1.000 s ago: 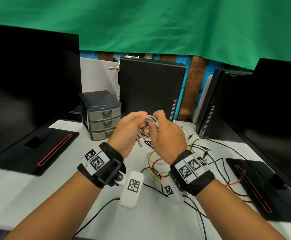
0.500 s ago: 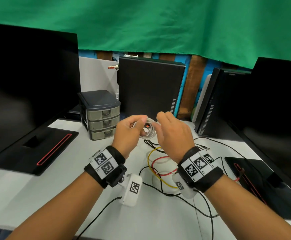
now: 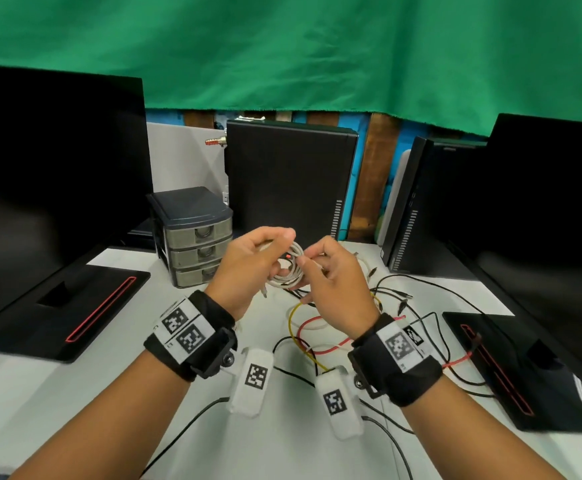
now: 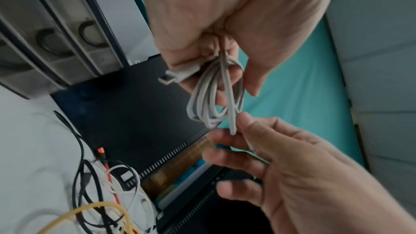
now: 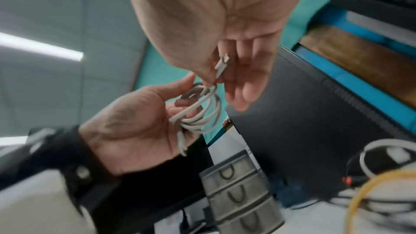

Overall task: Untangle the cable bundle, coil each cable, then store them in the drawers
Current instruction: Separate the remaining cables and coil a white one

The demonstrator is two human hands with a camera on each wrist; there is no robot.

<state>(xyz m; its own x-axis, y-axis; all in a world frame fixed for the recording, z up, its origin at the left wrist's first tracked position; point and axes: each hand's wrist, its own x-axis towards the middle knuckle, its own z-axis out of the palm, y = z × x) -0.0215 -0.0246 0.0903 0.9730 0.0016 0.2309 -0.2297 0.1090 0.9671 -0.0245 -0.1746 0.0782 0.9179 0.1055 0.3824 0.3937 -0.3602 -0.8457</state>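
A white cable [image 3: 289,271] [image 4: 213,99] [image 5: 202,111] wound into a small coil hangs in the air over the desk. My left hand [image 3: 255,265] [image 4: 213,42] grips the top of the coil, with one plug [image 4: 175,76] sticking out beside the fingers. My right hand [image 3: 327,275] [image 5: 225,70] pinches the cable's free end near its other plug [image 5: 221,65], just right of the coil. On the desk below lies a tangle of black, yellow, red and white cables [image 3: 320,334]. A grey unit of three drawers [image 3: 196,240] [image 5: 238,193] stands left of the hands, all drawers closed.
Black monitors stand left [image 3: 50,168] and right [image 3: 542,209], their flat bases [image 3: 57,306] on the white desk [image 3: 40,393]. Two black computer towers [image 3: 289,181] stand behind. Black cables trail toward the front edge.
Both hands rose slightly and the right hand drew back from the coil, now pinching only the free end. The coil stays in the left hand.
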